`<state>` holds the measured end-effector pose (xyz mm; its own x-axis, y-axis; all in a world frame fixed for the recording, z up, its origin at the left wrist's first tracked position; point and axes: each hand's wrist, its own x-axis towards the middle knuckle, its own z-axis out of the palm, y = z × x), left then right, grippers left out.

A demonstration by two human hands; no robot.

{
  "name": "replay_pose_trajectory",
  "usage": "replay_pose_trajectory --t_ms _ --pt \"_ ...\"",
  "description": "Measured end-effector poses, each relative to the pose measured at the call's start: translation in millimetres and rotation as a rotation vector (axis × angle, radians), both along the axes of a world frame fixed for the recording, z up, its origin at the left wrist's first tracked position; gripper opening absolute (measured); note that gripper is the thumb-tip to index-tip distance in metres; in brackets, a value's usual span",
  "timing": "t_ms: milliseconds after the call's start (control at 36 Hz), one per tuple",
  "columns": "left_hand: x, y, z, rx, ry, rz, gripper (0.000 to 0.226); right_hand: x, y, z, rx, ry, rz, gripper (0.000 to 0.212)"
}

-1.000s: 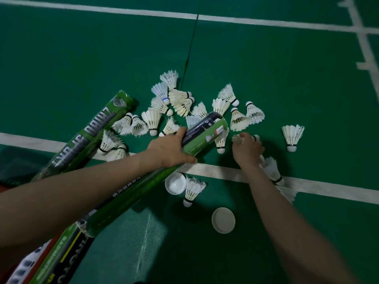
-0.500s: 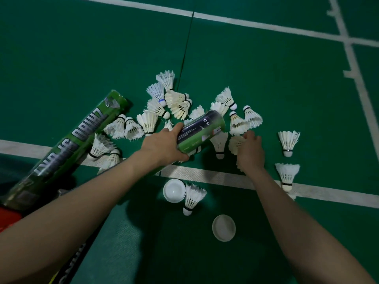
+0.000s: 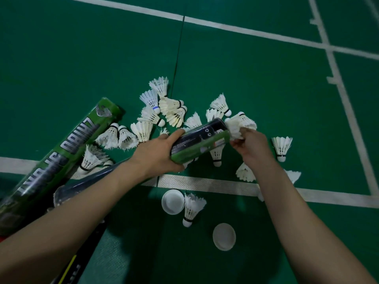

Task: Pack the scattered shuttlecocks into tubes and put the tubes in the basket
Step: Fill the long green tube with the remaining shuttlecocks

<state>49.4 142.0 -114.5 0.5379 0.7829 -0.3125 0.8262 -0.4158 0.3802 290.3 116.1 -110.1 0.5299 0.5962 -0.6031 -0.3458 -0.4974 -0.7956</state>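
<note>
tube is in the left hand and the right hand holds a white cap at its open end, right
Not a cap: the head view shows the right hand holding a shuttlecock at the open end of the tube in the left hand.

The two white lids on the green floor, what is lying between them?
In the head view, one shuttlecock lies between the left lid and the right lid, close beside the left one.

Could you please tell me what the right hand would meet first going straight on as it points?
Most likely the mouth of the tube in the left hand; the shuttlecock the right hand pinches sits right at it. Depth is unclear.
</note>
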Motion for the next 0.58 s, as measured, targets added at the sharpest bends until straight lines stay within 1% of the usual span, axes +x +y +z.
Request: replay_pose_trajectory --t_ms 28,83,194,278,333,417,472,583 --pt "0 1 1 -0.004 -0.012 -0.014 0.101 -2 1 4 -0.019 0.046 0.021 0.016" --pt "1 4 3 -0.01 -0.043 -0.028 0.101 -4 3 10 -0.048 0.042 0.063 0.022" --pt "1 5 7 -0.014 -0.072 -0.043 0.102 -2 5 14 -0.085 -0.091 0.131 0.026" --pt "3 5 6 0.008 -0.083 -0.059 0.103 0 5 14 -0.07 -0.11 0.121 0.024" --pt "4 5 2 0.032 -0.073 -0.066 0.103 1 3 11 -0.054 -0.098 0.132 0.023" --pt "6 2 -5 0.054 -0.053 -0.081 0.103 9 -2 0 -0.043 -0.227 0.212 0.019" --pt "9 -1 -8 0.073 -0.021 -0.088 0.104 13 -4 -9 -0.015 -0.277 0.267 0.016" --pt "18 -6 -7 0.082 0.025 -0.077 0.104 23 -8 -21 -0.013 -0.264 0.389 0.014"
